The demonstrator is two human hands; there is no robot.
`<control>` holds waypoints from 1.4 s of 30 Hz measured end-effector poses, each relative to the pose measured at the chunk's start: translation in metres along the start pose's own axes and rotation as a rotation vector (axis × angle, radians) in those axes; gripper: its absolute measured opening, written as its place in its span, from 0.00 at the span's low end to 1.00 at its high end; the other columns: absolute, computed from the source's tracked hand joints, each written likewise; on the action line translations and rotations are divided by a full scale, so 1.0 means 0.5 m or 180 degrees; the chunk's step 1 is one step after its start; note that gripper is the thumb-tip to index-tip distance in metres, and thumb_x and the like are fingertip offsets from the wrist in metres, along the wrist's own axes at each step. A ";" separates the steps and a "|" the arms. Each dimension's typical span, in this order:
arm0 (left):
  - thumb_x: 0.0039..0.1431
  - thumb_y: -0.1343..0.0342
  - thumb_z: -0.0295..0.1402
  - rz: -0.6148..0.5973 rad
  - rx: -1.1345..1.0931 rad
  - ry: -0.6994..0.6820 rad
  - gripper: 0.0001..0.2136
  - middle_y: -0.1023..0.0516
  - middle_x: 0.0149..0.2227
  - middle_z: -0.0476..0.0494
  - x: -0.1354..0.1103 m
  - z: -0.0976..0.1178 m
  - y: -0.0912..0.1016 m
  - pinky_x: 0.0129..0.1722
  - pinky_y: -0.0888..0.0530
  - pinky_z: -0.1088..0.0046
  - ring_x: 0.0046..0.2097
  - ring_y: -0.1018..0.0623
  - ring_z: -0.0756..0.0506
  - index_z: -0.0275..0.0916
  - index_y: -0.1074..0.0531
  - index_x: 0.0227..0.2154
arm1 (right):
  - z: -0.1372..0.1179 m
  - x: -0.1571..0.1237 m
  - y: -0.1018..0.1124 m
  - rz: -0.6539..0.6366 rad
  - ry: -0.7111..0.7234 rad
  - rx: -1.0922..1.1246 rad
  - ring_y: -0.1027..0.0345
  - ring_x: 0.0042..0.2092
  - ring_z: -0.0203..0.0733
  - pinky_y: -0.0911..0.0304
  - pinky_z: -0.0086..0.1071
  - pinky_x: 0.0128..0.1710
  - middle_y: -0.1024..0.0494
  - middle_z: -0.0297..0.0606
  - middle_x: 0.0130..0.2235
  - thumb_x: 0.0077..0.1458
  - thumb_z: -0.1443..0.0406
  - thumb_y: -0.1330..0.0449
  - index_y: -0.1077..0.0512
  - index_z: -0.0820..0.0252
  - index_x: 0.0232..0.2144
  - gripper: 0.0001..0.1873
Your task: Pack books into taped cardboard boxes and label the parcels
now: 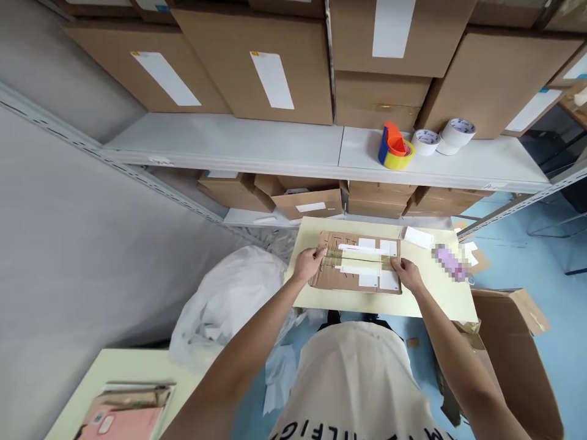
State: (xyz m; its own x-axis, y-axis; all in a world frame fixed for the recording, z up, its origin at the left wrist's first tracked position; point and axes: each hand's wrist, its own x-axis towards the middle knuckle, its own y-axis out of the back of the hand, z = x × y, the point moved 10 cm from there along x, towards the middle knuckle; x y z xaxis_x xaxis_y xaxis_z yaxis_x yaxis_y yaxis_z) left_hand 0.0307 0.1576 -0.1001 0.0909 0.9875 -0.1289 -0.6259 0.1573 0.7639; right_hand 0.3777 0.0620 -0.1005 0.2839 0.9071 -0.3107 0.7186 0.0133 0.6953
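A flat brown cardboard box [348, 281] lies on the pale yellow table [321, 300], with white labels and a strip of tape across its top. My left hand [309, 264] grips its left edge, thumb on top. At the opposite end, my right hand [408, 274] holds the right edge, fingers partly hidden by the box. Behind the box, near the table's far right, sits a stack of white labels or paper [418, 237]. A blurred purple thing [450, 261] lies to the right of my right hand.
Above the table runs a grey shelf [257, 137] carrying large cartons, a tape dispenser [395, 150] and white tape rolls [426, 142]. A big white plastic bag [229, 299] bulges at the left. An open carton [513, 354] stands on the floor at the right.
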 end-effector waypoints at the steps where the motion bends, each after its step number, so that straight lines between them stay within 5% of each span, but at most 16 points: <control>1: 0.62 0.52 0.46 0.0039 0.0046 0.0011 0.18 0.22 0.31 0.40 -0.001 -0.002 0.000 0.39 0.30 0.68 0.37 0.23 0.40 0.39 0.25 0.27 | 0.002 0.005 -0.003 -0.0031 0.0053 0.0089 0.31 0.29 0.45 0.41 0.33 0.28 0.24 0.39 0.25 0.55 0.43 0.50 0.32 0.55 0.25 0.24; 3: 0.61 0.50 0.45 0.0250 0.0153 0.0003 0.17 0.22 0.40 0.35 -0.007 -0.001 0.011 0.44 0.28 0.63 0.45 0.23 0.36 0.38 0.24 0.41 | 0.012 0.011 -0.010 -0.0094 0.0080 0.0216 0.30 0.29 0.45 0.40 0.33 0.28 0.24 0.38 0.25 0.54 0.43 0.48 0.28 0.56 0.32 0.25; 6: 0.60 0.47 0.42 0.0689 0.0298 -0.0155 0.27 0.28 0.54 0.26 -0.022 0.023 0.038 0.54 0.30 0.54 0.57 0.29 0.30 0.33 0.35 0.59 | 0.029 0.016 -0.022 -0.0159 0.0044 0.0252 0.27 0.32 0.46 0.37 0.34 0.30 0.22 0.40 0.28 0.55 0.44 0.47 0.26 0.58 0.41 0.27; 10: 0.62 0.50 0.37 0.0662 0.0431 -0.0539 0.25 0.34 0.61 0.25 -0.035 0.099 0.023 0.62 0.37 0.50 0.63 0.35 0.30 0.32 0.38 0.61 | 0.045 0.018 -0.037 -0.0369 0.0047 0.0489 0.26 0.36 0.47 0.34 0.37 0.37 0.20 0.43 0.38 0.56 0.44 0.46 0.27 0.58 0.50 0.30; 17: 0.63 0.48 0.38 -0.0144 0.0394 -0.1182 0.22 0.34 0.61 0.32 -0.001 0.322 -0.128 0.64 0.38 0.55 0.65 0.36 0.35 0.38 0.34 0.58 | 0.122 0.063 -0.014 -0.0946 0.0120 0.1398 0.25 0.36 0.43 0.30 0.38 0.38 0.21 0.43 0.42 0.55 0.43 0.44 0.31 0.58 0.56 0.35; 21: 0.62 0.46 0.38 -0.0703 0.0363 -0.1504 0.18 0.29 0.58 0.35 0.058 0.455 -0.251 0.63 0.37 0.56 0.62 0.32 0.36 0.40 0.30 0.53 | 0.199 0.167 0.054 -0.0097 0.0150 0.0613 0.26 0.46 0.53 0.30 0.47 0.46 0.22 0.53 0.48 0.60 0.53 0.46 0.29 0.63 0.54 0.26; 23: 0.62 0.46 0.37 -0.1056 0.0531 -0.1416 0.16 0.26 0.55 0.35 0.101 0.487 -0.325 0.59 0.34 0.58 0.57 0.27 0.36 0.39 0.29 0.51 | 0.213 0.223 0.072 0.0289 0.0332 -0.0145 0.31 0.55 0.59 0.35 0.52 0.53 0.27 0.59 0.56 0.60 0.62 0.45 0.30 0.66 0.54 0.22; 27: 0.62 0.44 0.39 -0.1566 0.0840 -0.0722 0.16 0.23 0.53 0.32 0.197 0.468 -0.455 0.53 0.31 0.62 0.53 0.24 0.37 0.37 0.28 0.49 | 0.220 0.309 0.041 0.0255 0.0783 -0.1016 0.45 0.66 0.62 0.44 0.58 0.59 0.35 0.60 0.64 0.58 0.72 0.47 0.35 0.67 0.59 0.25; 30: 0.59 0.42 0.42 -0.1827 0.0907 -0.0287 0.18 0.22 0.52 0.30 0.245 0.429 -0.518 0.50 0.31 0.66 0.52 0.23 0.37 0.36 0.27 0.47 | 0.233 0.329 0.020 0.0165 0.0969 -0.1249 0.42 0.64 0.61 0.43 0.57 0.57 0.32 0.58 0.61 0.59 0.73 0.50 0.35 0.64 0.58 0.24; 35: 0.56 0.40 0.46 -0.1902 0.0845 -0.0113 0.19 0.21 0.49 0.31 0.270 0.399 -0.546 0.46 0.30 0.68 0.51 0.22 0.37 0.35 0.26 0.43 | 0.236 0.295 0.006 -0.0051 0.1369 -0.1466 0.39 0.61 0.58 0.36 0.49 0.51 0.28 0.56 0.57 0.61 0.73 0.52 0.30 0.65 0.53 0.21; 39: 0.61 0.47 0.50 -0.2333 0.0571 0.0102 0.20 0.18 0.38 0.34 0.241 0.401 -0.566 0.40 0.28 0.69 0.42 0.19 0.40 0.36 0.25 0.33 | 0.239 0.275 0.011 -0.0161 0.1359 -0.1243 0.34 0.59 0.55 0.34 0.46 0.52 0.24 0.55 0.53 0.63 0.74 0.56 0.27 0.65 0.48 0.20; 42: 0.61 0.46 0.48 -0.2564 -0.0027 0.0527 0.18 0.18 0.36 0.39 0.218 0.409 -0.577 0.36 0.27 0.70 0.35 0.19 0.44 0.36 0.26 0.34 | 0.221 0.261 0.031 0.0026 0.1401 -0.0793 0.31 0.57 0.51 0.35 0.45 0.56 0.22 0.51 0.52 0.66 0.70 0.56 0.27 0.61 0.48 0.19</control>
State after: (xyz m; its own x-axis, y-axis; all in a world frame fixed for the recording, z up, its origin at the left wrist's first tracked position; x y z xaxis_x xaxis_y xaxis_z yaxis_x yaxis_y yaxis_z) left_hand 0.3799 0.2223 -0.2053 0.3996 0.5574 -0.7277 -0.4236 0.8163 0.3927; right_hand 0.4960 0.1341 -0.2021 -0.0444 0.9982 -0.0393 0.5289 0.0568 0.8468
